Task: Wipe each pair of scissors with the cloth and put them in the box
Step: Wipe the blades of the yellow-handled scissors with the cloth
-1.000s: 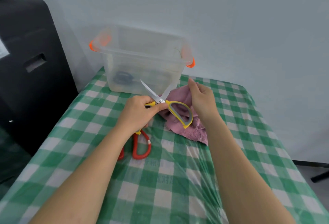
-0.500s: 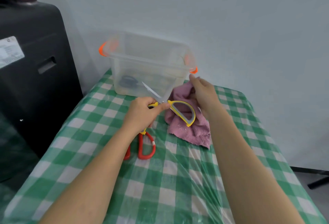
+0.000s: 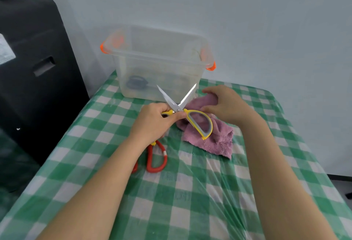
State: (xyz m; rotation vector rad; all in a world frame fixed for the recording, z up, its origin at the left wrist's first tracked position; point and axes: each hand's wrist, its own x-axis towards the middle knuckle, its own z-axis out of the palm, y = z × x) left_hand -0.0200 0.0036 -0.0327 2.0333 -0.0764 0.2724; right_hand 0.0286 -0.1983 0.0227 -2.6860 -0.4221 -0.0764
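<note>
My left hand (image 3: 152,123) grips one handle of the yellow scissors (image 3: 187,114), whose blades stand spread apart and point up toward the box. The other yellow-and-grey handle loop hangs over the purple cloth (image 3: 213,138). My right hand (image 3: 226,104) grips the far end of that cloth, just right of the blades. Red-handled scissors (image 3: 157,157) lie on the table under my left wrist, partly hidden. The clear plastic box (image 3: 160,62) with orange latches stands behind, with a dark pair of scissors (image 3: 136,83) inside.
The table (image 3: 171,201) carries a green-and-white checked cloth under clear plastic film. A large black case (image 3: 32,68) stands close to the table's left side. A pale wall runs right behind the box.
The scissor blades have spread wider. My right hand has closed over the far end of the cloth near the blades. My left hand keeps its hold on the handle.
</note>
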